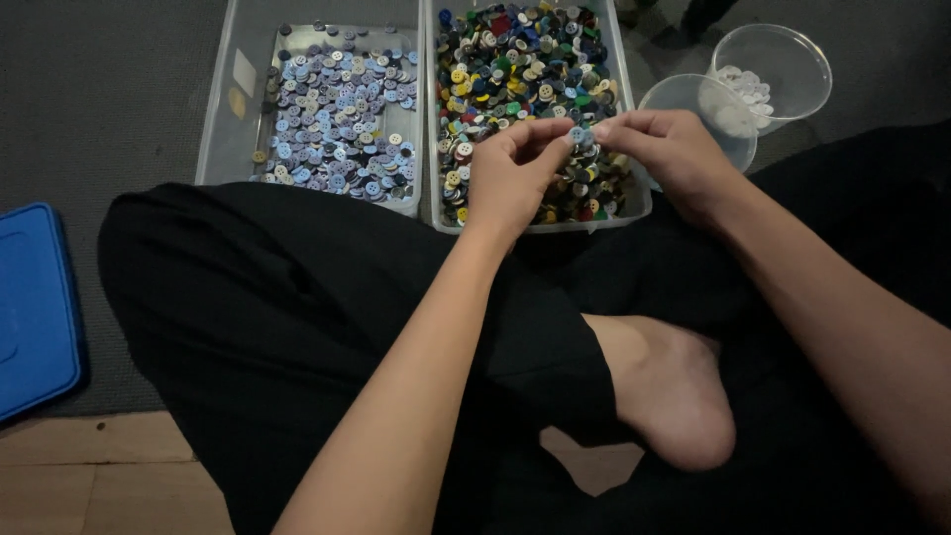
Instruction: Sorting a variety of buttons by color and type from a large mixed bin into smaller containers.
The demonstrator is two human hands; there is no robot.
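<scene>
My left hand (510,173) and my right hand (669,154) meet over a clear bin of mixed coloured buttons (622,119). Between their fingertips they pinch a small pale blue button (579,135). Left of that bin stands a second clear bin (220,109) that holds several blue, grey and lilac buttons (337,109). I sit cross-legged in black clothes, with one bare foot (664,391) showing below my arms.
Two clear round cups stand at the top right: one (684,94) near my right hand, the other (792,59) with several white buttons in it. A blue lid (35,307) lies at the left on grey carpet. Wooden floor (89,476) shows at the bottom left.
</scene>
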